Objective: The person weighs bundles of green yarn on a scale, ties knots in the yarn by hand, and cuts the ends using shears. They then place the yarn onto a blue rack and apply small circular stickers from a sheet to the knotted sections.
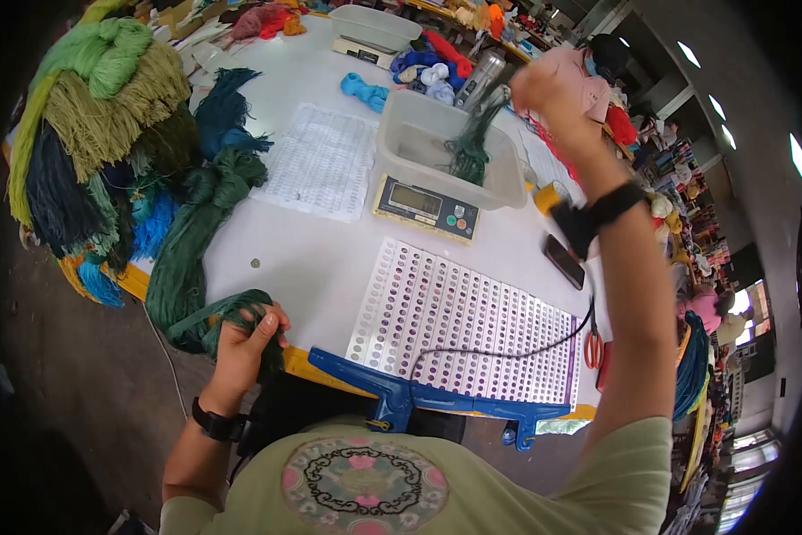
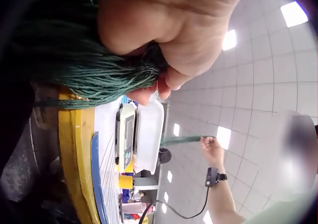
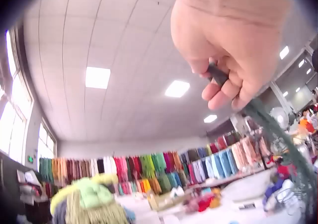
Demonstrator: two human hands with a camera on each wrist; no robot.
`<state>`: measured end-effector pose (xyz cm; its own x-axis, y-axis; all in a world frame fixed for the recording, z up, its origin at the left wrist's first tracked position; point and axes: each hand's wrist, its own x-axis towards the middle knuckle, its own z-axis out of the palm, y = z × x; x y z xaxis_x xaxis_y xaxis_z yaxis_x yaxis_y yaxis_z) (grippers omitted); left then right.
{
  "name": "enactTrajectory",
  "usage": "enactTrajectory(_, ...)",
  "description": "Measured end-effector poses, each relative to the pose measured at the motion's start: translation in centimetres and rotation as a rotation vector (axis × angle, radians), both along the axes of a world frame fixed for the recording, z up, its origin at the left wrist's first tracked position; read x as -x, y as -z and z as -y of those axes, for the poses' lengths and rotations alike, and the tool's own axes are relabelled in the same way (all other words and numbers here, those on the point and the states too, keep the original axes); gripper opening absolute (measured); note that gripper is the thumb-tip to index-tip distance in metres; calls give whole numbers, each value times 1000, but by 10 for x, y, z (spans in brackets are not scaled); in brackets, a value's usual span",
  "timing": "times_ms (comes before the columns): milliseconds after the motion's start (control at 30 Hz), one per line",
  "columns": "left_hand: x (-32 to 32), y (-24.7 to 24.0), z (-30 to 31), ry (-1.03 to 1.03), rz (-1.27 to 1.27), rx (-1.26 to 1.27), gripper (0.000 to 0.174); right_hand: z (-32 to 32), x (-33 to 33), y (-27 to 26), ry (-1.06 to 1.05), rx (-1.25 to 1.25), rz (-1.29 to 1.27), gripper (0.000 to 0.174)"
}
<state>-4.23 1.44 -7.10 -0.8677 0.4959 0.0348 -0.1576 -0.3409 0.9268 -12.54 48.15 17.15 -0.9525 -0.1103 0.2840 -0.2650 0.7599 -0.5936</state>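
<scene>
My left hand (image 1: pixel 243 349) grips a hank of dark green thread (image 1: pixel 176 267) at the table's front left edge. In the left wrist view, its fingers curl around the gathered strands (image 2: pixel 94 77). Raised high at the right, my right hand (image 1: pixel 548 96) pinches the top of a separate dark green thread bunch (image 1: pixel 474 143). That bunch hangs down into a translucent plastic tub (image 1: pixel 410 160), which sits on a digital scale (image 1: pixel 426 211). The right wrist view has the fingers curled, with thread (image 3: pixel 278 127) trailing below them.
A white board with rows of holes (image 1: pixel 463 321) lies in front, by a blue bar (image 1: pixel 356 367). At right are a phone (image 1: pixel 564 261) and orange-handled scissors (image 1: pixel 593 348). Printed paper (image 1: pixel 320 160) lies left of the tub; coloured hanks (image 1: pixel 106 107) pile farther left. A steel flask (image 1: pixel 479 80) stands behind.
</scene>
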Motion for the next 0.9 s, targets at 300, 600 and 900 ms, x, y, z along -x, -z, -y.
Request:
enactTrajectory(300, -4, -1, -1, -33, 42, -60, 20, 104, -121, 144, 358, -526, -401, 24)
enactTrajectory(600, -21, -72, -32, 119, 123, -226, 33, 246, -155, 155, -14, 578, 140, 17)
enactTrajectory(900, -12, -64, -40, 183, 136, -164, 47, 266, -151, 165, 71, 768, 315, 10)
